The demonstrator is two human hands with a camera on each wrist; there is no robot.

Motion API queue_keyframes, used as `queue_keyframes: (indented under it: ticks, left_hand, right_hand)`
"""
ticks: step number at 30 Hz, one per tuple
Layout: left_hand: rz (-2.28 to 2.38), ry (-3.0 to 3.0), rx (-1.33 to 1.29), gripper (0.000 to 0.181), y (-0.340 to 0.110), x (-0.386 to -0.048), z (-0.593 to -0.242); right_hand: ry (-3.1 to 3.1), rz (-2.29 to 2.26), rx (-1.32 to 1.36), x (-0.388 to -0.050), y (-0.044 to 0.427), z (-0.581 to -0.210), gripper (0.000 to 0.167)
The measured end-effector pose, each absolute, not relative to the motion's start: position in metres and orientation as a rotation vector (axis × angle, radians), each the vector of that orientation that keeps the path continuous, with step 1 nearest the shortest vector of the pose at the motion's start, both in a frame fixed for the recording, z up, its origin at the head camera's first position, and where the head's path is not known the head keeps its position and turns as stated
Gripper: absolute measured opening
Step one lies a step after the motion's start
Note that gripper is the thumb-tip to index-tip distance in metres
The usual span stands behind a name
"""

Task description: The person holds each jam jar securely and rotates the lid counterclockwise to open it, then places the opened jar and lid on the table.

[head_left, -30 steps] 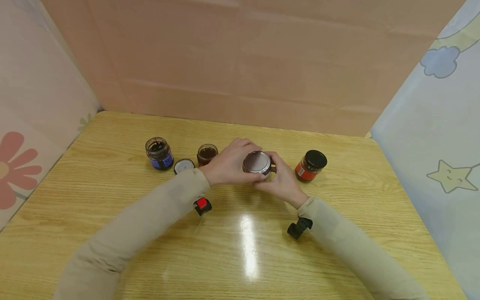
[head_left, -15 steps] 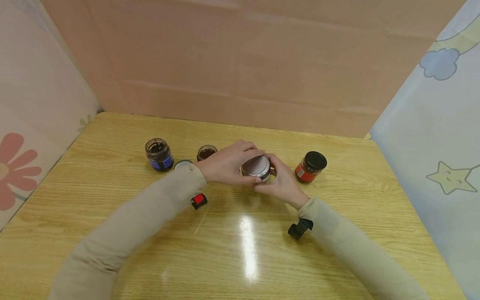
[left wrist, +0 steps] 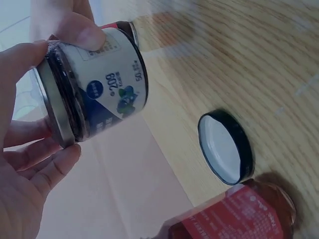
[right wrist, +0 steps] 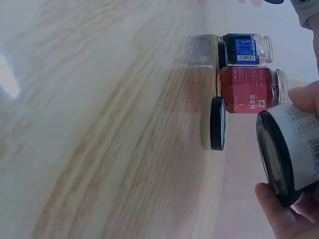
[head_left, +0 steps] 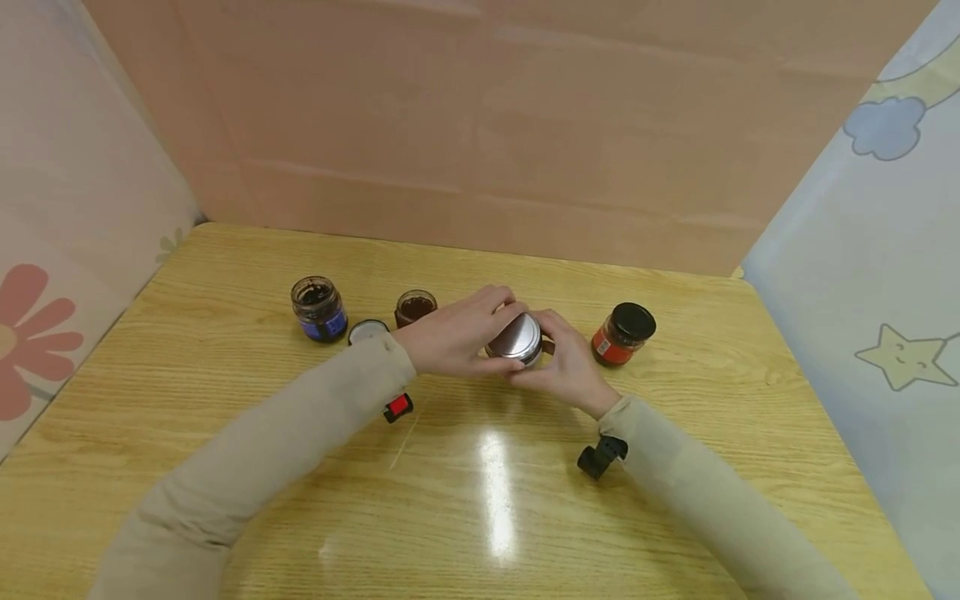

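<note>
Above the wood-grain table [head_left: 337, 500], a blueberry-label jar [left wrist: 107, 84] is held raised between both hands. The left hand [head_left: 459, 337] pinches the silver lid [head_left: 517, 337] by its rim; the right hand [head_left: 566, 367] grips the body, finger placement partly hidden.

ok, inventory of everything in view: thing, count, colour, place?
Held jar: 1, white-and-blue label, silver lid, centre
Open blue-label jar: 1, dark contents, left
Open red-label jar: 1, red, right of blue-label jar
Loose lids: 2, black with white insides, by open jars
Black-lidded jar: 1, red label, right
Table: 1, light wood, beneath
Backdrop: 1, pinkish tan, behind table
Side panels: 2, pale, printed, left and right
Sleeves: 2, beige, on arms
Wrist cameras: 2, mostly black, at wrists
Left grip: 1, bare, on silver lid
Right grip: 1, bare, on jar body
</note>
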State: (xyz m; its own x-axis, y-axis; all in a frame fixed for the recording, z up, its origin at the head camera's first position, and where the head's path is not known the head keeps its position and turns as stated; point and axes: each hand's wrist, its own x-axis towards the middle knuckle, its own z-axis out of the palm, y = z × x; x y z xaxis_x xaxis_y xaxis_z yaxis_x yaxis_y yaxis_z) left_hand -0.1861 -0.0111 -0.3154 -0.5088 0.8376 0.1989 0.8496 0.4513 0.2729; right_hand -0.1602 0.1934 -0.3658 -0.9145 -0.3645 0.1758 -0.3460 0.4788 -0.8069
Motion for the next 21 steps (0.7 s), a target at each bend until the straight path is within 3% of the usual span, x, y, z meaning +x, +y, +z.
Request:
queue_keyframes:
  ticks: [6, 15, 21]
  left_hand:
    - [-0.35, -2.637, -1.482, 0.057, -0.006, -0.188, -0.319]
    - [-0.017, -2.43, -1.399, 0.041, 0.003, -0.185, -0.331]
    - [0.075, -2.433, -1.305, 0.043, 0.008, -0.18, -0.333]
  right_hand:
    - [2.651, -1.479, -0.616, -0.16, 0.191, -0.363, 0.067]
    - [2.688, -1.446, -0.692, -0.16, 0.188, -0.365, 0.062]
    - [2.76, -1.398, -0.735, -0.16, 0.189, -0.366, 0.06]
